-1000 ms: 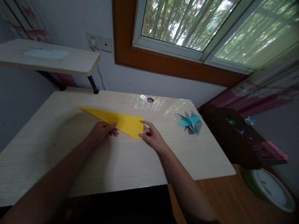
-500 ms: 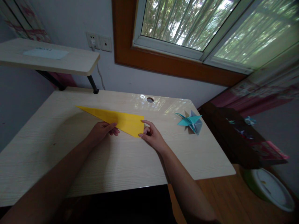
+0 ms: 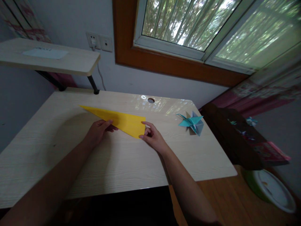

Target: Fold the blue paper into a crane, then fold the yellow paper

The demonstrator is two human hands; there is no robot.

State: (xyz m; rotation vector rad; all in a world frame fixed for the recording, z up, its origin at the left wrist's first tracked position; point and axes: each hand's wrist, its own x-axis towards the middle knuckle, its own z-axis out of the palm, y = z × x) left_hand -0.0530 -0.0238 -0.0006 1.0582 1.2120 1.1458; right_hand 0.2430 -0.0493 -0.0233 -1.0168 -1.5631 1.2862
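A folded sheet of yellow paper (image 3: 127, 122), long and tapering to a point at the left, is held just over the desk. My left hand (image 3: 100, 130) pinches its lower edge near the middle, thumb on top and fingers underneath. At the wide right end, my right hand (image 3: 152, 135) grips the short edge, with one finger at the upper corner and the thumb at the lower one. A teal and grey-blue origami crane (image 3: 192, 121) stands on the desk to the right of my right hand.
The pale wooden desk (image 3: 131, 169) has a round cable hole (image 3: 151, 100) near its back edge. A raised shelf (image 3: 77, 64) bearing a white paper (image 3: 45, 53) stands at the back left. Right of the desk are a dark wooden cabinet (image 3: 225, 135) and a round green-and-white container (image 3: 272, 190).
My left hand has slid slightly left along the paper's lower edge. The paper's pointed end has shifted a little to the right. My right hand stays in place.
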